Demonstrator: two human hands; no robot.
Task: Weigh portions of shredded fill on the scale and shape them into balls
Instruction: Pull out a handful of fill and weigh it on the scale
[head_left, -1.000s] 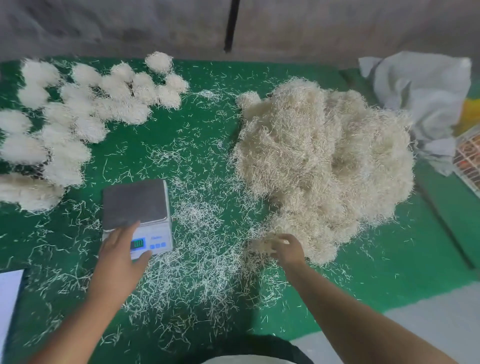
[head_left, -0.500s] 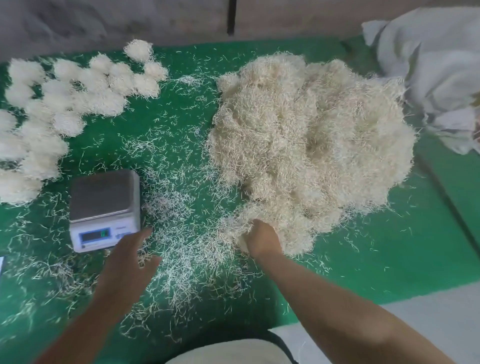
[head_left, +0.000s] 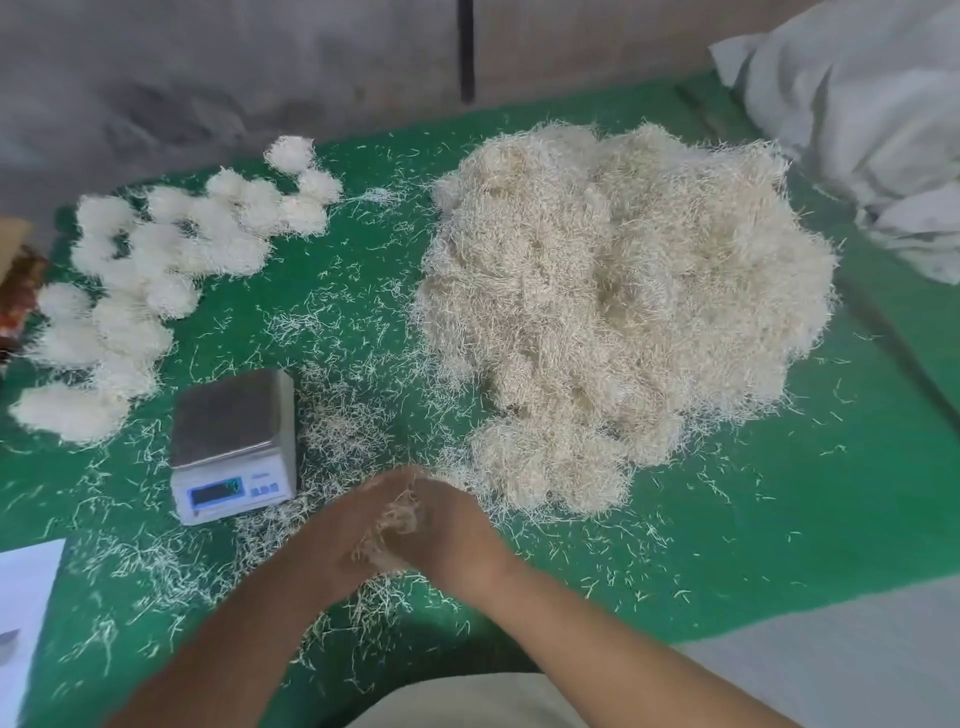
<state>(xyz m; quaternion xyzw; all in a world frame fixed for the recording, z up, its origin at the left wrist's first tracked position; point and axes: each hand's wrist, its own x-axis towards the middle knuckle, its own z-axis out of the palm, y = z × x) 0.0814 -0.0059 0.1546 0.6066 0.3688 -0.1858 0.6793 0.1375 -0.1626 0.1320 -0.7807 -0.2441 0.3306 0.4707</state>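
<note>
Many balls (head_left: 156, 291) done far left; big pile (head_left: 623, 312) remains. Scale (head_left: 231, 441) bare. Left hand (head_left: 337, 530) and right hand (head_left: 452, 530) cup a tuft (head_left: 400, 517), fingers curled around it.

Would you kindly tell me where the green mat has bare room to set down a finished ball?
The barest green mat lies right of and below the big fill pile. A smaller patch lies between the scale and finished balls. Loose shreds crowd the middle around both hands.
</note>
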